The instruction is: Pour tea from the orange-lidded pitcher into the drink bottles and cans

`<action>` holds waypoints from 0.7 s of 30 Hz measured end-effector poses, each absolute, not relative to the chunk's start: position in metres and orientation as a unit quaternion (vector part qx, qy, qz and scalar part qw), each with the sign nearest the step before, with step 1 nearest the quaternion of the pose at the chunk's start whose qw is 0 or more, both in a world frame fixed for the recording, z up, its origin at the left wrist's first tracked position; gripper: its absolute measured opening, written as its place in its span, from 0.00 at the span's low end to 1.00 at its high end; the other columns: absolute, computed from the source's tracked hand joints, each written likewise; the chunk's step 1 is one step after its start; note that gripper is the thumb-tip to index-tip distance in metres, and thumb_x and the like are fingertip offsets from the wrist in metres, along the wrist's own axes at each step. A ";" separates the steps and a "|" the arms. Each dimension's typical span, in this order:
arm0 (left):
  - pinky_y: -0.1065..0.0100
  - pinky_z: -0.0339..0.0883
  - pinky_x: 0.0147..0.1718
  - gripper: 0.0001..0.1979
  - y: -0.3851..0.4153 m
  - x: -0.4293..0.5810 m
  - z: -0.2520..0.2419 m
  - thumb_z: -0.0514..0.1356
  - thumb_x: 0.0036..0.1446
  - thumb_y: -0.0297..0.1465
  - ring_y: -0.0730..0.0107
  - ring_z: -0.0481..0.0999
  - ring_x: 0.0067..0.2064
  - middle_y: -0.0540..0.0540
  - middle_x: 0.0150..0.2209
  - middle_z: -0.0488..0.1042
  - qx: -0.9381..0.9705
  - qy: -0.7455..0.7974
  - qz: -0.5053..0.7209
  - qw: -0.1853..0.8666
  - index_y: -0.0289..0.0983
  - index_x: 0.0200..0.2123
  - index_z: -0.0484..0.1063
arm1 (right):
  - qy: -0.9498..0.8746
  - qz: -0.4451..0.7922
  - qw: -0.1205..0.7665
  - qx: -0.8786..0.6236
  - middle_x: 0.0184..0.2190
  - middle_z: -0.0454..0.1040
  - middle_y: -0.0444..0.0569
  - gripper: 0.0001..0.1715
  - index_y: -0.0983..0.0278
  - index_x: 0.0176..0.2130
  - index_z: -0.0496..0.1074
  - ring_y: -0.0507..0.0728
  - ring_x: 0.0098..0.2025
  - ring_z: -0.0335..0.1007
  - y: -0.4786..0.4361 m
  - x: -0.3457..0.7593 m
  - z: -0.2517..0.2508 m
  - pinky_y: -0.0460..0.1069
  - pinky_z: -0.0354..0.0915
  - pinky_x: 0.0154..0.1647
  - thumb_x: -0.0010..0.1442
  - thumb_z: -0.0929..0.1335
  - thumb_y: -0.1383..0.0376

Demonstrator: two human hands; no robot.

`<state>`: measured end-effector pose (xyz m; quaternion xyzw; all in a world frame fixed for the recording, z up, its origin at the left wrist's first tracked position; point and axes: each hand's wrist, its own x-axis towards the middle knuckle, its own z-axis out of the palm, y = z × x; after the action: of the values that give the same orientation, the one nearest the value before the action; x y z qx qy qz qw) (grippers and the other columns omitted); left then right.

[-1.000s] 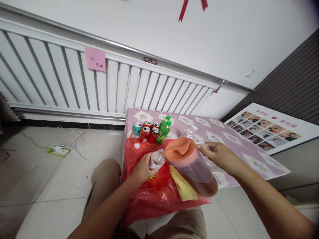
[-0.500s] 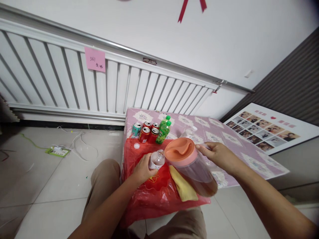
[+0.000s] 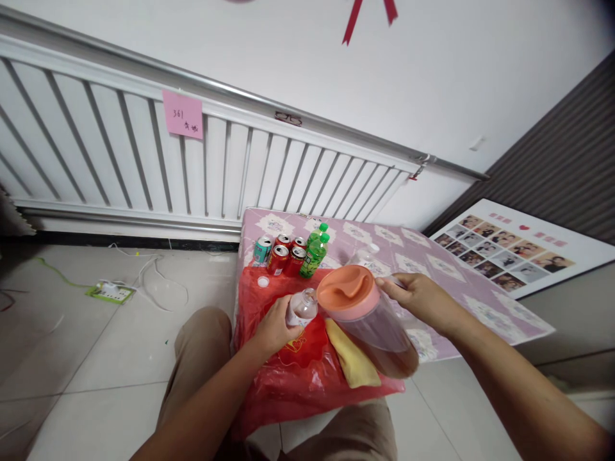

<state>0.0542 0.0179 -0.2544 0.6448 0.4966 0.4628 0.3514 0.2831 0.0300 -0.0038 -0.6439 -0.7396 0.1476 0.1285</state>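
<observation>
My left hand (image 3: 277, 328) is closed around a small clear plastic bottle (image 3: 303, 308), uncapped and tilted a little to the right. By its handle, my right hand (image 3: 417, 299) grips a clear pitcher (image 3: 379, 342) with an orange lid (image 3: 346, 289). The pitcher leans left, its lid edge right beside the bottle's mouth; brownish liquid lies toward its base. I cannot tell whether liquid is flowing. A white bottle cap (image 3: 262, 282) rests on the red plastic sheet (image 3: 273, 397) beyond my left hand. Partly behind the pitcher lies a folded yellow cloth (image 3: 350, 358).
Several drink cans (image 3: 278, 259) and two green bottles (image 3: 314, 253) stand at the table's back left. A clear bottle (image 3: 368, 254) with a white cap is behind the pitcher. A flowered cloth covers the table (image 3: 446, 269). A power strip (image 3: 110, 292) with cords lies on the floor.
</observation>
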 end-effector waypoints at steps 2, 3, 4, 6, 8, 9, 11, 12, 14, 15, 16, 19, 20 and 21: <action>0.59 0.67 0.52 0.34 0.018 0.054 -0.254 0.69 0.45 0.27 0.57 0.73 0.53 0.44 0.53 0.72 0.645 0.496 0.463 0.350 0.43 0.56 0.63 | -0.739 0.151 0.130 -0.643 0.18 0.52 0.40 0.34 0.60 0.19 0.56 0.51 0.22 0.49 0.030 0.283 -0.004 0.48 0.50 0.23 0.52 0.61 0.35; 0.59 0.67 0.52 0.34 0.018 0.054 -0.254 0.69 0.45 0.27 0.57 0.73 0.53 0.45 0.53 0.72 0.645 0.496 0.464 0.350 0.43 0.56 0.63 | -0.739 0.152 0.131 -0.643 0.18 0.52 0.40 0.33 0.60 0.19 0.56 0.51 0.22 0.49 0.030 0.283 -0.003 0.48 0.50 0.23 0.52 0.61 0.35; 0.59 0.67 0.52 0.34 0.018 0.054 -0.255 0.69 0.45 0.27 0.57 0.73 0.53 0.45 0.53 0.72 0.645 0.497 0.464 0.350 0.43 0.56 0.63 | -0.739 0.153 0.131 -0.643 0.18 0.52 0.40 0.33 0.60 0.19 0.56 0.51 0.22 0.49 0.030 0.283 -0.003 0.48 0.50 0.23 0.52 0.61 0.35; 0.59 0.67 0.52 0.34 0.018 0.054 -0.255 0.69 0.44 0.27 0.57 0.73 0.53 0.45 0.53 0.72 0.644 0.496 0.464 0.352 0.43 0.56 0.64 | -0.738 0.152 0.132 -0.644 0.18 0.52 0.40 0.33 0.60 0.19 0.56 0.51 0.22 0.49 0.030 0.282 -0.003 0.48 0.50 0.23 0.52 0.62 0.35; 0.59 0.67 0.52 0.34 0.019 0.054 -0.255 0.69 0.44 0.26 0.57 0.73 0.53 0.44 0.53 0.72 0.643 0.495 0.465 0.354 0.43 0.56 0.63 | -0.737 0.151 0.133 -0.645 0.18 0.52 0.40 0.33 0.60 0.19 0.56 0.51 0.22 0.48 0.030 0.282 -0.003 0.48 0.49 0.23 0.52 0.62 0.35; 0.59 0.67 0.52 0.34 0.019 0.054 -0.255 0.69 0.44 0.26 0.58 0.73 0.53 0.44 0.53 0.72 0.643 0.494 0.465 0.355 0.43 0.56 0.63 | -0.736 0.151 0.133 -0.646 0.18 0.51 0.40 0.33 0.60 0.19 0.56 0.51 0.22 0.48 0.030 0.282 -0.003 0.48 0.49 0.23 0.52 0.62 0.35; 0.59 0.67 0.53 0.35 0.019 0.055 -0.255 0.69 0.44 0.26 0.58 0.73 0.53 0.45 0.53 0.72 0.641 0.495 0.466 0.357 0.44 0.56 0.64 | -0.736 0.152 0.132 -0.647 0.18 0.51 0.40 0.34 0.60 0.19 0.56 0.51 0.22 0.48 0.030 0.282 -0.003 0.48 0.49 0.23 0.52 0.62 0.35; 0.59 0.67 0.53 0.35 0.019 0.055 -0.255 0.69 0.44 0.26 0.58 0.73 0.53 0.45 0.53 0.72 0.639 0.495 0.467 0.359 0.44 0.56 0.64 | -0.736 0.154 0.131 -0.646 0.18 0.51 0.40 0.34 0.60 0.19 0.56 0.51 0.22 0.48 0.030 0.282 -0.003 0.48 0.49 0.23 0.51 0.62 0.35; 0.59 0.67 0.53 0.35 0.019 0.054 -0.255 0.69 0.44 0.27 0.58 0.72 0.54 0.45 0.53 0.72 0.638 0.496 0.467 0.360 0.43 0.56 0.64 | -0.736 0.154 0.130 -0.646 0.18 0.51 0.40 0.34 0.60 0.19 0.56 0.51 0.22 0.48 0.030 0.282 -0.002 0.48 0.49 0.23 0.51 0.62 0.35; 0.59 0.66 0.54 0.34 0.019 0.054 -0.255 0.69 0.44 0.27 0.58 0.72 0.54 0.45 0.53 0.72 0.639 0.495 0.466 0.360 0.43 0.56 0.64 | -0.736 0.155 0.129 -0.646 0.18 0.51 0.40 0.34 0.60 0.19 0.56 0.51 0.22 0.48 0.029 0.281 -0.002 0.48 0.49 0.23 0.51 0.62 0.35; 0.59 0.66 0.54 0.34 0.018 0.054 -0.255 0.69 0.44 0.27 0.58 0.72 0.54 0.45 0.53 0.72 0.640 0.495 0.465 0.359 0.43 0.56 0.64 | -0.736 0.155 0.129 -0.646 0.18 0.51 0.40 0.34 0.60 0.19 0.56 0.51 0.22 0.48 0.029 0.281 -0.002 0.48 0.49 0.23 0.52 0.62 0.35; 0.58 0.67 0.54 0.35 0.018 0.055 -0.255 0.69 0.45 0.27 0.58 0.72 0.54 0.45 0.54 0.72 0.643 0.496 0.463 0.356 0.44 0.57 0.63 | -0.736 0.153 0.130 -0.646 0.17 0.51 0.40 0.33 0.60 0.19 0.56 0.51 0.22 0.48 0.029 0.281 -0.002 0.48 0.49 0.23 0.52 0.62 0.36; 0.58 0.67 0.53 0.35 0.018 0.055 -0.255 0.69 0.45 0.27 0.58 0.72 0.54 0.45 0.54 0.72 0.643 0.496 0.463 0.356 0.44 0.57 0.63 | -0.737 0.151 0.131 -0.646 0.17 0.51 0.40 0.33 0.60 0.19 0.56 0.51 0.22 0.48 0.029 0.281 -0.002 0.48 0.49 0.23 0.52 0.62 0.36; 0.59 0.67 0.53 0.35 0.019 0.055 -0.256 0.69 0.45 0.27 0.58 0.72 0.53 0.45 0.53 0.72 0.642 0.497 0.462 0.356 0.44 0.57 0.63 | -0.738 0.150 0.132 -0.645 0.17 0.52 0.40 0.33 0.60 0.19 0.56 0.51 0.22 0.48 0.029 0.282 -0.002 0.48 0.49 0.23 0.52 0.62 0.36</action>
<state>0.0548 0.0187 -0.2555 0.6424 0.4966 0.4622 0.3565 0.2818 0.0292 -0.0025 -0.6450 -0.7377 0.1499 0.1318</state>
